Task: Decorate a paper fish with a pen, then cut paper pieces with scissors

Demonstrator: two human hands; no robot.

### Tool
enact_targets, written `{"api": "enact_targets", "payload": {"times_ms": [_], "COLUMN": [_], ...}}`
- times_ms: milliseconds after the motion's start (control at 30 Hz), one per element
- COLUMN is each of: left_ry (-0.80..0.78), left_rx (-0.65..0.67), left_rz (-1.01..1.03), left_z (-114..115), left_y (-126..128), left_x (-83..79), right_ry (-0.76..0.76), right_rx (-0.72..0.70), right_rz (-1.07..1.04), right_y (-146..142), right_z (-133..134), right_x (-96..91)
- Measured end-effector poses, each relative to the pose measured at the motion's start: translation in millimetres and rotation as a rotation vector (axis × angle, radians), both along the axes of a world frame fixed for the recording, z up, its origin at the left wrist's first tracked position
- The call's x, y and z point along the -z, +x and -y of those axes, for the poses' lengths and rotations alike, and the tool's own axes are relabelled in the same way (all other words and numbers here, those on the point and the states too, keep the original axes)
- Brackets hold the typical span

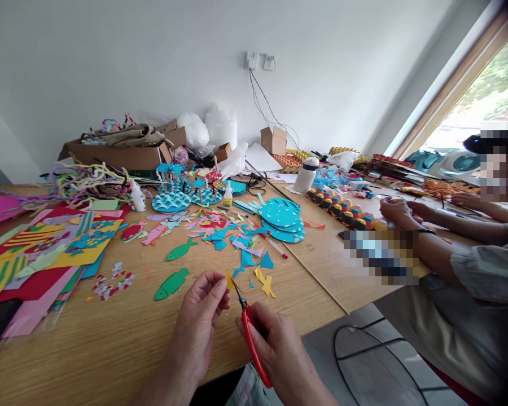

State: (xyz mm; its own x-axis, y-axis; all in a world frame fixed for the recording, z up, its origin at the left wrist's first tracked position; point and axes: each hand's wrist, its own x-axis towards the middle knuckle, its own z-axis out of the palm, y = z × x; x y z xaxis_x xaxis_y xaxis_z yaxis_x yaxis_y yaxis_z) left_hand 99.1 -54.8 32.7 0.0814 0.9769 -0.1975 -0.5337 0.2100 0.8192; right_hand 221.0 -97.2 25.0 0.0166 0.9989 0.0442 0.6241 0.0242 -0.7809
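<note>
My left hand (205,307) pinches a small piece of yellow paper (229,278) between thumb and fingers. Red-handled scissors (251,341) are gripped in my right hand (277,338), their blade tips at the edge of that yellow piece. Beyond my hands lie yellow paper scraps (265,282) and blue scraps (249,259) on the wooden table. Two green paper fish (171,283) rest flat to the left of my left hand. Farther left is a little pile of red and white paper bits (113,282).
Coloured paper sheets (74,248) cover the left side. Behind stand a glue bottle (138,196), blue wavy models (172,198) and a white bottle (307,175). A thin stick (315,277) reaches the table edge. At the right, a co-worker's hands (395,211) are near a coloured bumpy strip (341,210).
</note>
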Motion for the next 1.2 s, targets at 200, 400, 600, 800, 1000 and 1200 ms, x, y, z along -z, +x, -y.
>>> {"api": "enact_targets", "payload": {"times_ms": [200, 400, 600, 800, 1000, 1200], "left_ry": [0.009, 0.025, 0.044, 0.067, 0.076, 0.103], "left_rx": [0.072, 0.097, 0.150, 0.151, 0.140, 0.122], "left_rz": [0.012, -0.059, -0.128, -0.215, -0.245, -0.239], "left_z": [0.6, 0.8, 1.7, 1.7, 1.1, 0.5], "left_y": [1.8, 0.0, -0.9, -3.8, -4.9, -6.6], "left_x": [5.2, 1.9, -1.6, -3.4, -3.9, -3.0], "right_ry": [0.004, 0.012, 0.009, -0.039, -0.032, -0.019], "right_rx": [0.000, -0.012, -0.009, 0.001, -0.005, -0.016], "right_rz": [-0.003, -0.018, -0.056, -0.052, -0.037, -0.023], "right_y": [-1.7, -1.4, -1.3, 0.7, 3.0, 4.0], "right_z": [0.4, 1.3, 2.9, 2.7, 4.5, 5.5], "right_x": [-0.8, -5.2, -8.0, -5.1, -2.2, -2.1]}}
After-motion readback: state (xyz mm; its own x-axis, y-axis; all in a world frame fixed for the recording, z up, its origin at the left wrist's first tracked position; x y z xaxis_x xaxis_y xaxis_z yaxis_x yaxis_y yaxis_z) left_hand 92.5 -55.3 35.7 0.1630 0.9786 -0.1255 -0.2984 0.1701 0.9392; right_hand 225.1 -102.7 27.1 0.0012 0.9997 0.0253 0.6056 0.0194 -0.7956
